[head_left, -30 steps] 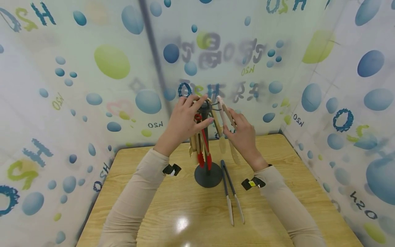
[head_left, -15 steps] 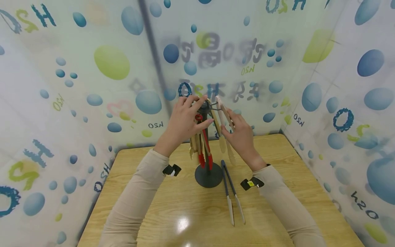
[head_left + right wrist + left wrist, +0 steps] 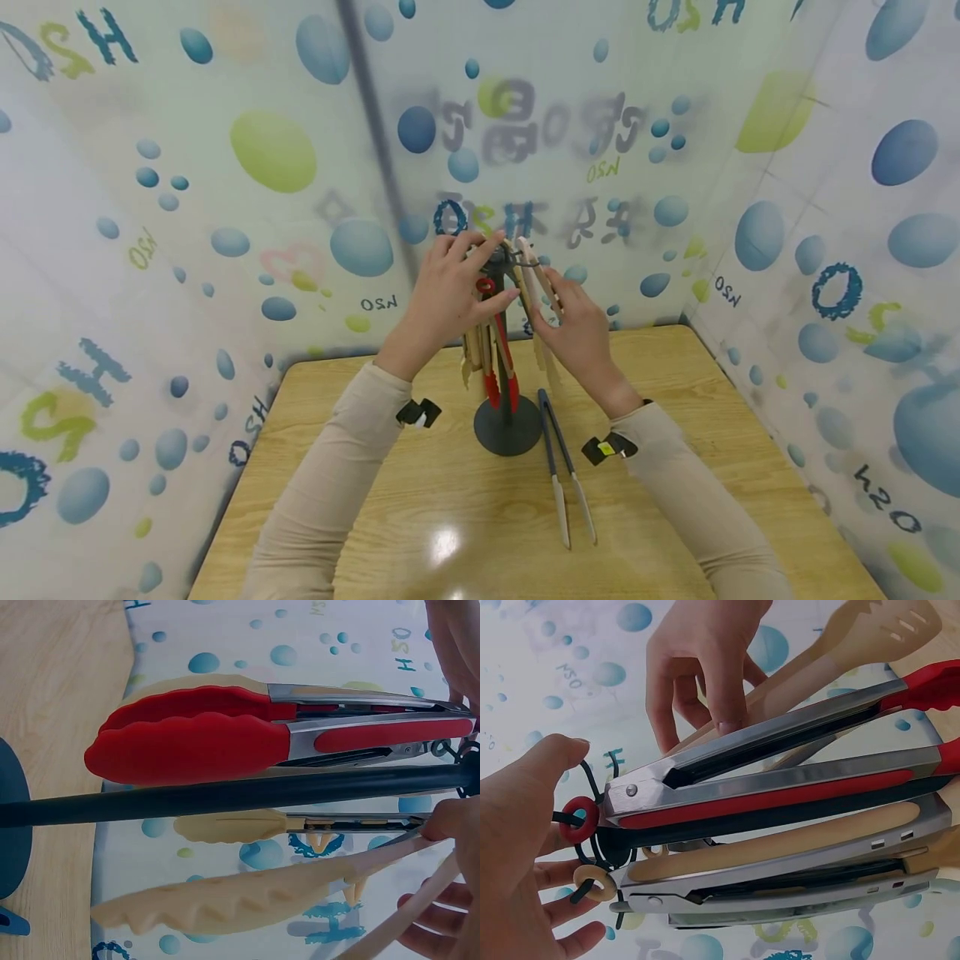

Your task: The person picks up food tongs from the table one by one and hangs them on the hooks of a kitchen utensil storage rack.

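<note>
A black utensil stand (image 3: 507, 429) with wire hooks rises from the table, and several tongs hang from it. My left hand (image 3: 446, 304) holds its top, thumb and fingers around the hook ring. Steel tongs with red tips (image 3: 780, 796) hang below that hand, beside tongs with beige grips (image 3: 795, 844). To the right of the pole my right hand (image 3: 581, 337) pinches pale beige tongs (image 3: 225, 900) by their arms. Their upper end is at the hooks; whether it hangs on one I cannot tell. Another beige-tipped pair (image 3: 232, 826) hangs behind the pole.
Dark blue tongs with pale tips (image 3: 567, 467) lie spread on the wooden table (image 3: 420, 500), just right of the stand's base. Patterned walls (image 3: 285, 208) stand close behind the table and along both sides.
My right hand has moved slightly left, bringing the pale beige tongs closer to the pole. The hanging red tongs have shifted a little right. My left hand stays in place.
</note>
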`<action>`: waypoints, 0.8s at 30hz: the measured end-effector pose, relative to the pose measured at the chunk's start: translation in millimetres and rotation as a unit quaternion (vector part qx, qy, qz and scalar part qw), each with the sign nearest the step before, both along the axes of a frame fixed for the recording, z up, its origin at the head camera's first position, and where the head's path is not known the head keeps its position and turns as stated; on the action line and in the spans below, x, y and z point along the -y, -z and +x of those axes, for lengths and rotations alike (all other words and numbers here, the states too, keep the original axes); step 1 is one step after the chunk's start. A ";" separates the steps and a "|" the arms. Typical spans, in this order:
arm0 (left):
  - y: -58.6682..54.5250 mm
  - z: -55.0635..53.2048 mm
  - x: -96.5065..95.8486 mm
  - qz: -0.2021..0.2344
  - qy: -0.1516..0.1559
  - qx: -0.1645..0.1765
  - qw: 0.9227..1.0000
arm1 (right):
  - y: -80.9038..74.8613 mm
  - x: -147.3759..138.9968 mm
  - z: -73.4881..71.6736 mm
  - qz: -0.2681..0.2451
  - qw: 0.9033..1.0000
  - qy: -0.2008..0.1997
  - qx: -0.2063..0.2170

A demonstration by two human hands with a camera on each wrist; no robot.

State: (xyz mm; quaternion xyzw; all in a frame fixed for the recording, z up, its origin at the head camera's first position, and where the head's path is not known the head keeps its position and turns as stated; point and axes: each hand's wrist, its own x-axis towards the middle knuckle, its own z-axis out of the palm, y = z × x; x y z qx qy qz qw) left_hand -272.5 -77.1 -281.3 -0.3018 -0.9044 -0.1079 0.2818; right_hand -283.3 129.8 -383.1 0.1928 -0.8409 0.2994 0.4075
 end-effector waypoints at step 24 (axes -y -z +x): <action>-1.6 0.0 1.0 0.011 0.001 0.026 1.000 | 4.8 14.3 -2.9 -0.023 0.999 -0.009 0.032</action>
